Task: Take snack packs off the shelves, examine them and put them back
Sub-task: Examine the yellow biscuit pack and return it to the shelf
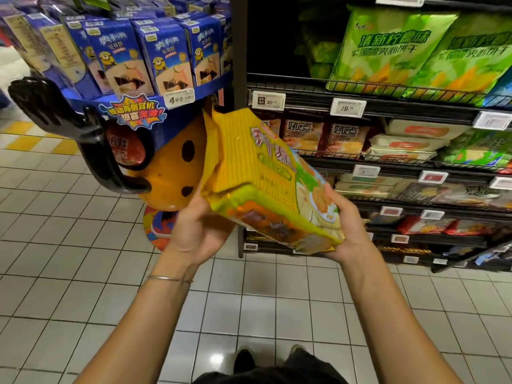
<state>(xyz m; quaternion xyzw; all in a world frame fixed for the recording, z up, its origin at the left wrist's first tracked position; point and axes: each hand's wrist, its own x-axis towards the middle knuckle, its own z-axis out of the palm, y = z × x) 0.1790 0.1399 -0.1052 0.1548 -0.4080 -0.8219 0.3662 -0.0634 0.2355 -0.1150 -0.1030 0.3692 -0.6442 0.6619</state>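
Note:
A large yellow snack pack [257,173] with biscuit pictures is held tilted in front of the shelves, its top end pointing up and away from me. My left hand [198,228] grips its lower left edge from underneath. My right hand [347,225] holds the lower right corner, thumb on the front face. The pack is clear of the shelf.
Black wire shelves [388,112] on the right carry green packs [393,48], brown packs [327,138] and price tags. On the left stands a blue display of boxes [144,56] with an orange figure [171,173] and black hand shapes. White tiled floor lies below.

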